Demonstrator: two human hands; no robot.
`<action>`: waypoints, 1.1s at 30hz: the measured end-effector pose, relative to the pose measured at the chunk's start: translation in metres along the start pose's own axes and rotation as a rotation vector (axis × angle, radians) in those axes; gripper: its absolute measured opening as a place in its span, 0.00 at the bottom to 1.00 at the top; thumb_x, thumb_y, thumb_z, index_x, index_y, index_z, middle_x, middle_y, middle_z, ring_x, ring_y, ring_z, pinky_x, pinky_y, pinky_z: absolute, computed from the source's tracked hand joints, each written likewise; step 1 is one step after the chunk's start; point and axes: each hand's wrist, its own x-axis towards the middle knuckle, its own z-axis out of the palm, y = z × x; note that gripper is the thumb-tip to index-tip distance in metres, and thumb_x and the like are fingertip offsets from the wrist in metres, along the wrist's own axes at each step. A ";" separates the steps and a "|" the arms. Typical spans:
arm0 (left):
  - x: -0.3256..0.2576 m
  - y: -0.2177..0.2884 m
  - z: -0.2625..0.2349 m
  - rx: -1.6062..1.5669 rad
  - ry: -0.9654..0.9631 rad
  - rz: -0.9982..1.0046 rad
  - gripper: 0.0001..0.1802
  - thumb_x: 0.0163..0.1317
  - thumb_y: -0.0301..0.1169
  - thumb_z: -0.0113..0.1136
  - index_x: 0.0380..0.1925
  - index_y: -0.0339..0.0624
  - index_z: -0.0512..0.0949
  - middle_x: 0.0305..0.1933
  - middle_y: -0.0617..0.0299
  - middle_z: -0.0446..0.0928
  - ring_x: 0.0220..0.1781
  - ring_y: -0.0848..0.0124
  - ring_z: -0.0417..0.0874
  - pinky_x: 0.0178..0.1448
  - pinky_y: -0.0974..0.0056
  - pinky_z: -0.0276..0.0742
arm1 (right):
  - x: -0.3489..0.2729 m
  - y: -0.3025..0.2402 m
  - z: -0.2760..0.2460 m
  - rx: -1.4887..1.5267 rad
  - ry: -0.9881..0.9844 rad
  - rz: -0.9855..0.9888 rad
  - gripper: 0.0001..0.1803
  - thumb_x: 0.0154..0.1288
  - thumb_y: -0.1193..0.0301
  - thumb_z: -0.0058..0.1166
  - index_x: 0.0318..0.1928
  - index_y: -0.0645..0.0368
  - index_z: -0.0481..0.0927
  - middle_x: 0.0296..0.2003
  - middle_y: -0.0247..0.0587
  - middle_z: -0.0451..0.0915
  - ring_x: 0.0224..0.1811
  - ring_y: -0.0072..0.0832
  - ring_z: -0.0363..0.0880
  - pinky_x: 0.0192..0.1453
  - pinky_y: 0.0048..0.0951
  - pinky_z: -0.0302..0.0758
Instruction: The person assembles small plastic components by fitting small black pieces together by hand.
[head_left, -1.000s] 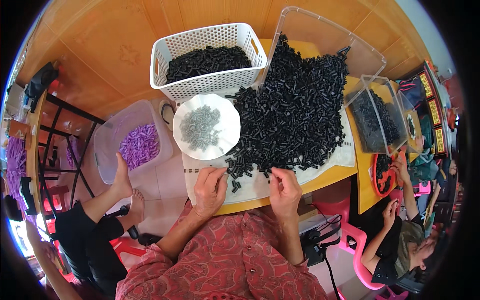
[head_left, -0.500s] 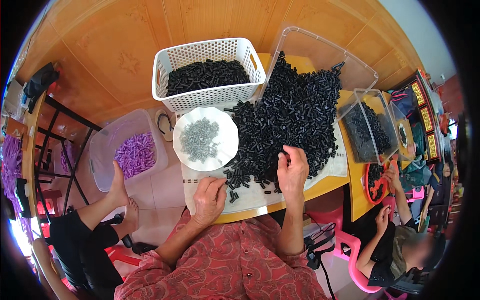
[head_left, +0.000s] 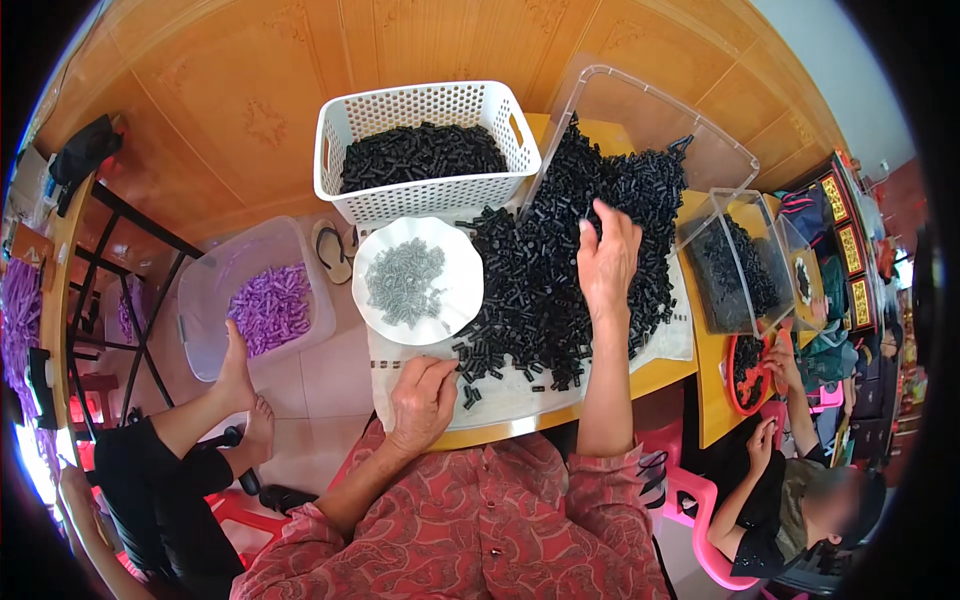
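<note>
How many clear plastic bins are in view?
3: a tipped clear bin behind the black pile, a smaller clear bin at right, a floor tub holding purple pieces. Others may be hidden.

A single head-worn fisheye camera looks steeply down from above the person's chest, upright and unmirrored, so the forearms enter from the lower edge. The left hand [head_left: 422,402] sits close below the lens, near the frame's lower middle; the right hand [head_left: 607,262] lies farther out, above and right of it. Beyond the hands, the table [head_left: 655,375] edge bows with the lens, and the rim darkens to black. No second view shares the scene.
</note>
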 end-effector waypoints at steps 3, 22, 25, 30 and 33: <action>0.002 0.001 0.000 -0.008 0.007 0.008 0.11 0.53 0.17 0.63 0.37 0.35 0.81 0.35 0.51 0.77 0.36 0.56 0.80 0.39 0.59 0.77 | 0.016 0.004 0.014 -0.102 0.019 -0.054 0.21 0.64 0.64 0.59 0.57 0.53 0.76 0.51 0.46 0.77 0.53 0.46 0.71 0.56 0.44 0.72; 0.002 0.000 0.001 -0.029 0.004 -0.008 0.11 0.51 0.16 0.61 0.37 0.35 0.81 0.35 0.52 0.76 0.36 0.55 0.80 0.39 0.58 0.77 | -0.028 0.000 -0.011 0.095 -0.150 -0.101 0.12 0.57 0.83 0.58 0.43 0.60 0.81 0.34 0.47 0.79 0.39 0.45 0.77 0.44 0.39 0.75; 0.002 0.001 0.001 -0.015 -0.006 -0.001 0.12 0.51 0.16 0.61 0.37 0.35 0.81 0.35 0.52 0.76 0.36 0.55 0.80 0.39 0.58 0.77 | -0.055 -0.009 -0.023 0.150 -0.217 -0.041 0.13 0.56 0.83 0.58 0.43 0.60 0.81 0.35 0.48 0.79 0.41 0.45 0.78 0.45 0.40 0.75; 0.000 -0.003 0.002 -0.006 0.003 0.016 0.11 0.52 0.16 0.62 0.37 0.35 0.81 0.34 0.53 0.76 0.33 0.58 0.79 0.36 0.61 0.76 | -0.094 -0.026 -0.029 0.075 -0.364 -0.080 0.12 0.54 0.78 0.62 0.42 0.59 0.81 0.41 0.41 0.76 0.44 0.43 0.73 0.47 0.40 0.74; -0.001 -0.003 0.002 0.002 0.004 0.040 0.11 0.53 0.15 0.63 0.38 0.36 0.81 0.34 0.54 0.76 0.31 0.62 0.78 0.32 0.63 0.74 | -0.109 -0.039 -0.034 0.127 -0.374 -0.082 0.12 0.54 0.76 0.63 0.41 0.60 0.81 0.40 0.40 0.76 0.44 0.42 0.73 0.48 0.40 0.73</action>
